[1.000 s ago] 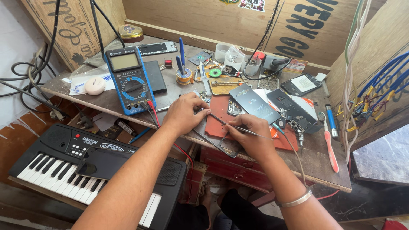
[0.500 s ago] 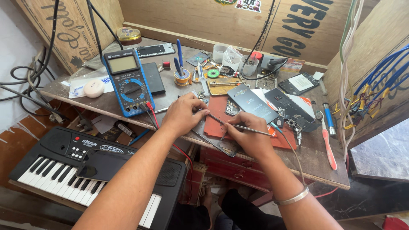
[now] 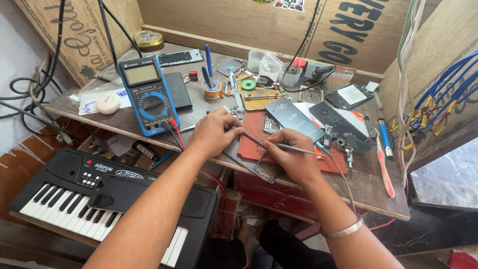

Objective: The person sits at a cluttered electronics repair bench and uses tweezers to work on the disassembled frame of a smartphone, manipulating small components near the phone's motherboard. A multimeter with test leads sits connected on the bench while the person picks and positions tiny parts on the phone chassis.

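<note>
Mid-job, by the look of it. Left hand (image 3: 215, 133) pressed down on a thin dark phone frame (image 3: 249, 158), fingers curled over its upper end, pinning it against the red mat (image 3: 259, 144) at the front edge of the counter (image 3: 371, 192). Right hand (image 3: 291, 158) closed around a slim metal tool (image 3: 279, 144), likely tweezers or a probe, held like a pen with the tip aimed toward the left fingertips. Exact contact point of the tip hidden behind the fingers; cannot tell whether touching the frame or just above it.

Already apart, judging from the spread: a dark phone (image 3: 294, 118) lying just beyond the hands, another opened phone body (image 3: 336, 122) beside it, a third with a light screen (image 3: 350, 95) farther back. Small loose parts scattered near the right edge of the mat. Frame lying empty, lower end jutting over the counter edge.

Still unfinished, probably: nothing reassembled, frame and bodies lying separate. Blue multimeter (image 3: 149, 97) to the left, leads plugged in but probes unused. Small keyboard (image 3: 99, 199) below the counter, untouched. Toothbrush (image 3: 383, 167) well to the right.
</note>
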